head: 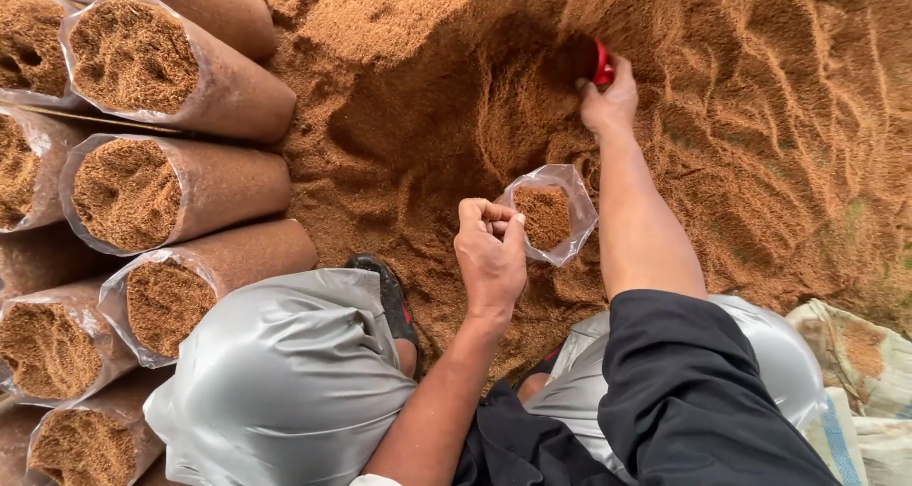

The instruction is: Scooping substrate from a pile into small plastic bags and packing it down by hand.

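A big heap of brown sawdust [722, 115] covers the ground from 12 to 3 o'clock. At 9 o'clock lie about nine filled plastic bags [180, 187], stacked on their sides. The left hand [490, 253] pinches the rim of one small clear bag [551, 215] at the centre, and the right hand [608, 96] grips one red scoop [602, 65] at 12 o'clock.

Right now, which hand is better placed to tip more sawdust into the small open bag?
The right hand, likely. It grips the red scoop dug into the sawdust pile, just beyond the clear bag. The left hand is busy pinching the bag's rim open.
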